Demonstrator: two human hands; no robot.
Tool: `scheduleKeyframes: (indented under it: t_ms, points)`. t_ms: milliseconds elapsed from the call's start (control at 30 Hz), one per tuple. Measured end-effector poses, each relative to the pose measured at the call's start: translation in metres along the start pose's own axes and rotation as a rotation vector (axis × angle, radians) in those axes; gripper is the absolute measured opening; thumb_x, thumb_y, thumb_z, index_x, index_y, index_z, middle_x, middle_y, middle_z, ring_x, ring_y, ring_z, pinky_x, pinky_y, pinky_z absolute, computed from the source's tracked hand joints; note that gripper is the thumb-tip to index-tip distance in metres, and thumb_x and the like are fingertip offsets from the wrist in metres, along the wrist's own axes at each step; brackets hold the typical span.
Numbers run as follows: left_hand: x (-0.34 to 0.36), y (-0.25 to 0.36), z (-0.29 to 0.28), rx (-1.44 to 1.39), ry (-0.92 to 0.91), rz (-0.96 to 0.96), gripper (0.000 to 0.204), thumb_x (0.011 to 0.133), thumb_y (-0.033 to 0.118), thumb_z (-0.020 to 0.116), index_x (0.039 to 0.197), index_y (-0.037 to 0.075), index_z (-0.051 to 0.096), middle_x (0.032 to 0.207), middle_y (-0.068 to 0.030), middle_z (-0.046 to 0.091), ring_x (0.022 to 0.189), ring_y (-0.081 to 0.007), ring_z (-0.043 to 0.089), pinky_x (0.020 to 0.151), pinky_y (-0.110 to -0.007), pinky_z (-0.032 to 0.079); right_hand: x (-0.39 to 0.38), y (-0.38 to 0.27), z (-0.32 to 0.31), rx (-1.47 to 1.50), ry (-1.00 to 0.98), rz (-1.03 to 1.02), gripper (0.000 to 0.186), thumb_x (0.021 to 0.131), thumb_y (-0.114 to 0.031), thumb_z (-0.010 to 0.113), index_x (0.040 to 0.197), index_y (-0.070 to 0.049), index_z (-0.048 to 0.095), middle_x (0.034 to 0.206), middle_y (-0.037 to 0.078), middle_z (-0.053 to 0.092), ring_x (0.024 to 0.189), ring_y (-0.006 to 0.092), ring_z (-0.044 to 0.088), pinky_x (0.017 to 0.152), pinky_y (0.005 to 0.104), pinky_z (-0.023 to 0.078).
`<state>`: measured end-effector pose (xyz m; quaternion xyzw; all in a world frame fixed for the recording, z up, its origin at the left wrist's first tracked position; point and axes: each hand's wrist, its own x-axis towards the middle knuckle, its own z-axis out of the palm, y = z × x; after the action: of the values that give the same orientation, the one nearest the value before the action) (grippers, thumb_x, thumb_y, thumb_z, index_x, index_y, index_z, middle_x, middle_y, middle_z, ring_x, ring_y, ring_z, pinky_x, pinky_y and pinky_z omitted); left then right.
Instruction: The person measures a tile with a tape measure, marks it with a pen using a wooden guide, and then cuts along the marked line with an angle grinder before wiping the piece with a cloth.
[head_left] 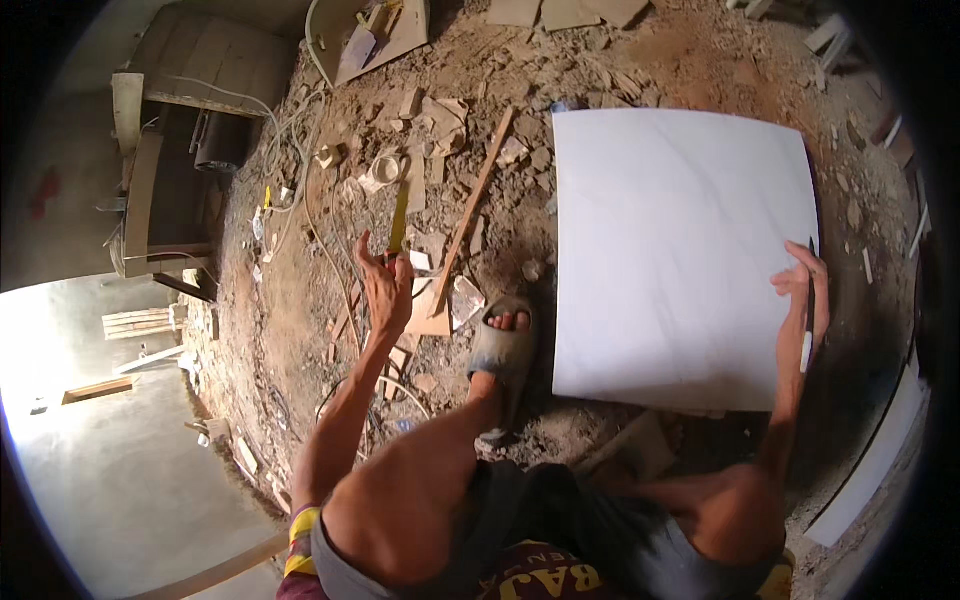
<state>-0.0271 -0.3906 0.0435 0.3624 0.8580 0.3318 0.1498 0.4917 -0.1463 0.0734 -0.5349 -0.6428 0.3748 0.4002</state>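
Observation:
My left hand is raised over the rubble, its fingers closed around a tape measure. The yellow blade of the tape measure sticks out away from me; its case is mostly hidden in the palm. A large white tile with faint grey veining lies flat at the right. At the tile's right edge, my right hand rests its fingertips on the surface. A slim pen, dark at one end and white at the other, runs along that hand, held among its fingers.
Broken stone and tile scraps cover the dirt floor. A long wooden strip lies between my left hand and the tile. Loose hoses curl at the left, near a tape roll. My sandalled foot stands beside the tile. A white strip lies far right.

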Motion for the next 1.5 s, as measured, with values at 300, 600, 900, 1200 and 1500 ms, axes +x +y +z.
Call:
scheduleKeyframes:
  t_ms: [300,600,900,1200,1500]
  points:
    - [0.075,-0.121,0.044,0.761,0.318,-0.015,0.070,0.096,0.035,0.070,0.153,0.007,0.040,0.136,-0.0232,0.056,0.115,-0.0387,0.053,0.098,-0.052,0.038,-0.003,-0.004,0.041,-0.165,0.032,-0.064,0.030,0.109,-0.020,0.050,0.127,-0.004,0.068,0.125,0.013,0.068,0.084,0.0167,0.063,0.078,0.0313,0.049]
    - [0.117,-0.047,0.119,0.418,-0.300,0.187,0.031,0.096,0.028,0.071,0.117,0.005,0.065,0.105,-0.0193,0.070,0.097,-0.0413,0.068,0.082,-0.048,0.052,-0.049,0.004,0.089,-0.082,-0.195,-0.157,0.023,0.095,0.010,0.063,0.115,0.001,0.071,0.125,0.015,0.066,0.106,0.0219,0.067,0.086,0.0321,0.057]
    - [0.139,0.176,-0.005,-0.046,-0.635,-0.089,0.041,0.101,0.023,0.071,0.119,-0.011,0.056,0.091,-0.0151,0.070,0.071,-0.0200,0.073,0.061,-0.033,0.066,-0.099,-0.003,0.073,-0.001,-0.223,-0.431,0.037,0.082,-0.006,0.087,0.116,-0.004,0.073,0.116,0.009,0.070,0.096,0.0218,0.073,0.077,0.0329,0.063]
    - [-0.005,0.239,0.187,-0.407,-1.031,-0.166,0.043,0.101,0.022,0.072,0.116,-0.013,0.052,0.100,-0.0191,0.067,0.084,-0.0246,0.075,0.073,-0.036,0.068,-0.206,0.022,0.037,0.714,-0.462,0.989,0.029,0.094,-0.004,0.075,0.122,-0.001,0.066,0.118,0.010,0.060,0.111,0.0235,0.065,0.092,0.0518,0.067]
    - [-0.055,0.218,0.259,-0.390,-0.922,-0.033,0.038,0.098,0.024,0.077,0.104,-0.008,0.057,0.085,-0.0137,0.072,0.072,-0.0166,0.072,0.062,-0.030,0.061,-0.257,0.046,0.009,0.594,-0.225,1.214,0.036,0.098,-0.018,0.073,0.129,-0.003,0.065,0.118,0.006,0.065,0.111,0.0124,0.062,0.095,0.0325,0.052]
